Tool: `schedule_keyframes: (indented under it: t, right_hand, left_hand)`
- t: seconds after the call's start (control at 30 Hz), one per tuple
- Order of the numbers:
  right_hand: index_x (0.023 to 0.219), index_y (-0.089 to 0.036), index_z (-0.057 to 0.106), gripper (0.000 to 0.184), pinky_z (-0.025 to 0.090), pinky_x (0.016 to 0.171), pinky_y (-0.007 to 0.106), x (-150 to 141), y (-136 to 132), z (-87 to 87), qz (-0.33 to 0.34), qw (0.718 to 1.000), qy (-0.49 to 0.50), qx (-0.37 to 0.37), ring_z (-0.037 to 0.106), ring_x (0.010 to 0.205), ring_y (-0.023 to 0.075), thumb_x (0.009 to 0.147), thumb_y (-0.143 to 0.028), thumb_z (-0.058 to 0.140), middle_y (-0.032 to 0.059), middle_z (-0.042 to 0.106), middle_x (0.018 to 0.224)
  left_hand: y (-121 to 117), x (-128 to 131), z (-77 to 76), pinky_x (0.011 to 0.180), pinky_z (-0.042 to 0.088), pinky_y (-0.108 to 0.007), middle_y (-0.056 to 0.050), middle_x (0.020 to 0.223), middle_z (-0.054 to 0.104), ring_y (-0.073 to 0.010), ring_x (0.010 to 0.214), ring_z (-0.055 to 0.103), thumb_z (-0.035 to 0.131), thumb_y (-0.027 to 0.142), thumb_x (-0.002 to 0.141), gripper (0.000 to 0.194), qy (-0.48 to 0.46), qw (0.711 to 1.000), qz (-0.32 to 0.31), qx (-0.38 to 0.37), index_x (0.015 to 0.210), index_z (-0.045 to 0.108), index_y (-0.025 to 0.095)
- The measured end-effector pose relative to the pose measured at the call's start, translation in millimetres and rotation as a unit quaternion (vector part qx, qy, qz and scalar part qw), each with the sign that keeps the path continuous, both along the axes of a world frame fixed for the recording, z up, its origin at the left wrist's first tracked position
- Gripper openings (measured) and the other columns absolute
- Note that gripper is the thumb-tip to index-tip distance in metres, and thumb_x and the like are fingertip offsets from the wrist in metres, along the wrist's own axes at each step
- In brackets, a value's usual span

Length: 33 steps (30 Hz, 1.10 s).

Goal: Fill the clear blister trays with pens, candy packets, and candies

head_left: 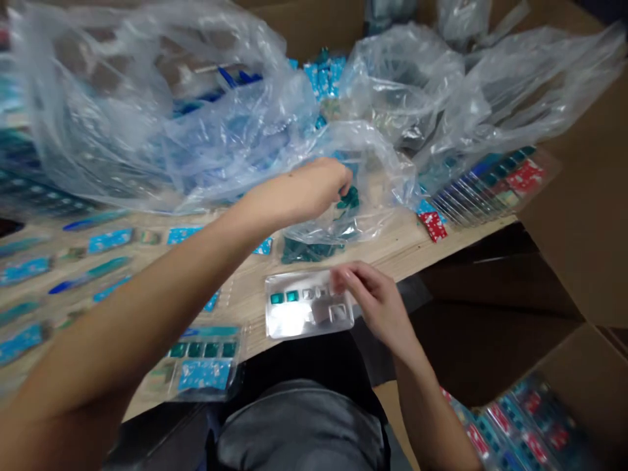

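My left hand (304,193) reaches into a clear plastic bag (343,226) on the wooden tabletop (392,247), its fingertips pinching at a heap of dark green square pieces (348,199). More of these pieces (309,250) lie under the plastic near the bag's lower edge. My right hand (375,307) rests its fingertips on a clear blister tray (294,304). Two teal squares (284,296) sit in the tray's left cells, and the other cells look bare. Whether my right fingers hold a piece is hidden.
Blue packaged cards (110,241) lie spread across the table's left side. A row of packs (485,186) stands at the back right beside large clear bags (402,85). Cardboard flaps (579,196) rise on the right. Below, an open carton holds packs (520,425).
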State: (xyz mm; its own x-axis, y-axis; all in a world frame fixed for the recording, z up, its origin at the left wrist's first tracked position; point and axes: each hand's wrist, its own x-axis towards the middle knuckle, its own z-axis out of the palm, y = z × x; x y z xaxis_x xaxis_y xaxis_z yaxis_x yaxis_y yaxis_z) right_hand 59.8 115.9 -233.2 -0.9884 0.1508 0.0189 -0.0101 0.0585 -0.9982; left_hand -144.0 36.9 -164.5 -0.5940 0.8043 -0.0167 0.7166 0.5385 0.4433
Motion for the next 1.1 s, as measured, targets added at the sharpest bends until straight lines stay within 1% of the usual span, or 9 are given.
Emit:
schedule_keyframes:
  t: [0.1,0.17,0.33,0.5,0.63,0.8,0.93,1.03,1.1]
  right_hand:
    - [0.108,-0.019,0.064,0.040,0.063,0.080,0.035,-5.6,-1.6,23.7,0.061,0.961,-0.019,-0.268,0.074,0.090,0.0198,0.100,-0.053,0.045,0.0115,0.074,0.102]
    - [0.116,-0.019,0.059,0.050,0.059,0.095,0.041,-24.0,-2.9,33.6,0.053,0.943,-0.005,-0.328,0.069,0.110,0.0226,0.099,-0.060,0.037,0.0155,0.069,0.120]
    - [0.110,-0.019,0.056,0.054,0.059,0.095,0.043,-70.7,-10.7,37.0,0.073,0.938,0.002,-0.339,0.063,0.120,0.0235,0.100,-0.060,0.022,0.0144,0.065,0.124]
    - [0.092,-0.022,0.066,0.032,0.060,0.091,0.027,-64.0,-28.1,28.0,0.023,0.909,0.003,-0.416,0.065,0.113,0.0158,0.097,-0.042,0.041,0.0051,0.071,0.104]
    - [0.093,-0.024,0.069,0.032,0.060,0.086,0.019,-48.4,-35.7,24.0,0.062,0.907,-0.005,-0.417,0.066,0.109,0.0118,0.099,-0.046,0.045,0.0025,0.071,0.106]
    - [0.093,-0.023,0.067,0.030,0.059,0.095,0.029,-39.6,-59.1,24.3,0.037,0.910,-0.032,-0.413,0.068,0.109,0.0172,0.096,-0.048,0.051,0.0048,0.071,0.108]
    - [0.087,-0.022,0.067,0.019,0.060,0.084,0.025,-37.1,-78.9,37.8,-0.035,0.819,-0.118,-0.560,0.070,0.087,0.0133,0.094,-0.035,0.055,0.0005,0.072,0.092]
    - [0.079,-0.020,0.066,0.021,0.058,0.073,0.019,-35.1,-86.6,52.7,-0.070,0.742,-0.175,-0.643,0.067,0.074,0.0103,0.094,-0.024,0.051,-0.0007,0.070,0.080]
    - [0.077,-0.019,0.066,0.022,0.057,0.068,0.018,-33.4,-90.0,58.2,-0.081,0.713,-0.198,-0.667,0.066,0.069,0.0092,0.093,-0.023,0.052,-0.0009,0.070,0.077]
  left_hand:
    - [-13.8,21.5,29.6,0.067,0.047,-0.026,-0.002,0.082,0.065,-0.0118,0.063,0.061,0.056,0.014,0.088,0.014,-0.094,0.994,0.022,0.053,0.097,0.066,0.014]
    - [-20.9,38.5,42.2,0.064,0.047,-0.024,-0.001,0.084,0.066,-0.0101,0.061,0.060,0.054,0.015,0.091,0.015,-0.137,0.984,0.029,0.109,0.102,0.064,0.015]
    - [-33.3,79.3,40.2,0.084,0.050,-0.035,-0.004,0.101,0.071,-0.0191,0.095,0.064,0.053,0.014,0.094,0.012,-0.009,0.989,-0.039,0.140,0.099,0.063,0.016]
    - [-49.8,101.8,19.7,0.099,0.042,-0.051,-0.009,0.099,0.073,-0.0279,0.104,0.061,0.052,0.030,0.099,0.022,0.191,0.979,-0.014,0.072,0.101,0.068,0.014]
    - [-69.6,114.4,10.2,0.097,0.044,-0.044,-0.004,0.107,0.072,-0.0232,0.106,0.060,0.052,0.035,0.099,0.023,0.166,0.973,0.026,0.158,0.106,0.070,0.023]
    - [-86.4,129.4,0.9,0.096,0.050,-0.038,-0.005,0.111,0.070,-0.0179,0.107,0.062,0.050,0.029,0.101,0.027,0.057,0.952,0.081,0.290,0.124,0.061,0.023]
    - [-92.1,132.2,-11.2,0.091,0.054,-0.034,-0.005,0.113,0.070,-0.0165,0.105,0.066,0.059,0.022,0.096,0.033,-0.001,0.904,0.103,0.415,0.127,0.050,0.024]
    - [-93.5,132.7,-15.4,0.092,0.053,-0.033,-0.003,0.106,0.072,-0.0168,0.101,0.068,0.070,0.022,0.089,0.027,0.022,0.869,0.074,0.490,0.112,0.057,0.025]
    - [-93.6,134.4,-14.9,0.089,0.054,-0.032,-0.002,0.101,0.073,-0.0165,0.098,0.068,0.071,0.025,0.088,0.020,0.008,0.855,0.087,0.511,0.105,0.060,0.024]
